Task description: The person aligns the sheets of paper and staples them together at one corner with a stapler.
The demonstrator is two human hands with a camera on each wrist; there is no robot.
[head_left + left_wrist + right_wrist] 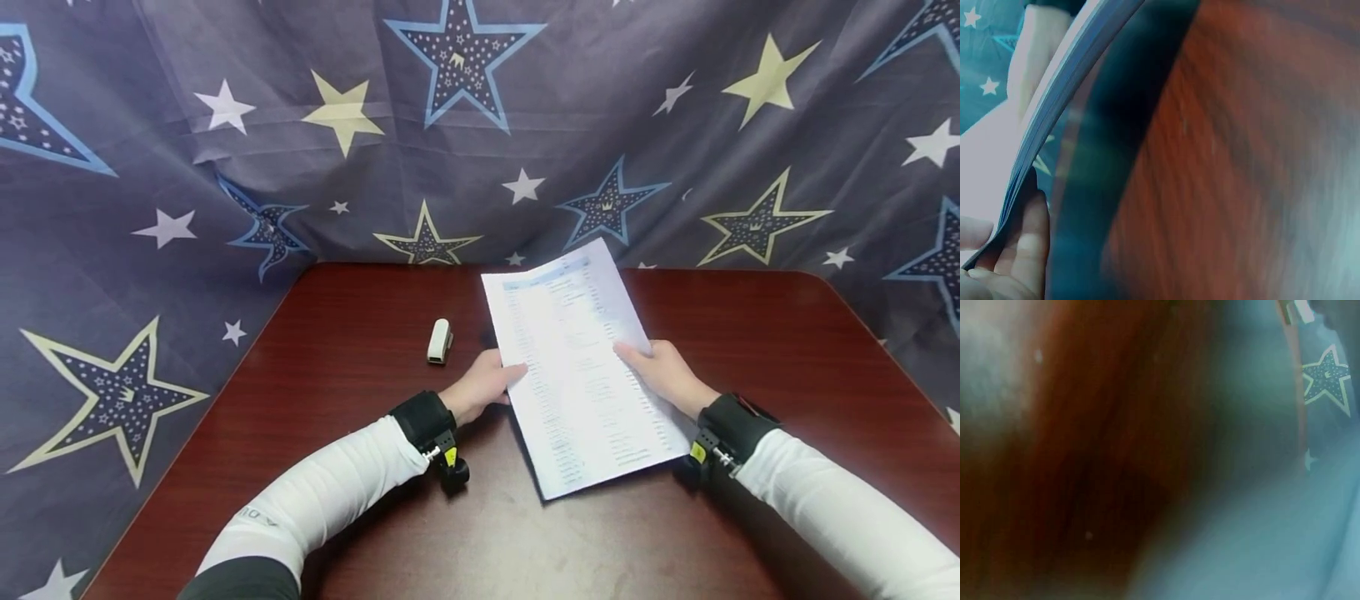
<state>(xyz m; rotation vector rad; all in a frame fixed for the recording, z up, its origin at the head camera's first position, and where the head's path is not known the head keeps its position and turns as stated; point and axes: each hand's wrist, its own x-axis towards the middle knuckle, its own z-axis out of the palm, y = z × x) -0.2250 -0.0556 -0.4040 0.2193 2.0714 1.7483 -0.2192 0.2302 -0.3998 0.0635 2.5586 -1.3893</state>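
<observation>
A stack of printed paper sheets (573, 375) is held tilted above the table, its rows of small print facing up. My left hand (482, 385) grips the stack's left edge, thumb on the top sheet. In the left wrist view several layered page edges show, with the left hand's fingers (1032, 244) underneath. On the opposite edge, my right hand (666, 373) pinches the paper with its thumb on top; its other fingers are hidden beneath. A small white stapler (439, 342) lies on the table, beyond and left of the left hand.
The dark red wooden table (360, 333) carries a glossy reflection near its front. Behind it hangs a grey star-patterned cloth (285, 50), which also runs along the sides. The right wrist view is mostly blurred.
</observation>
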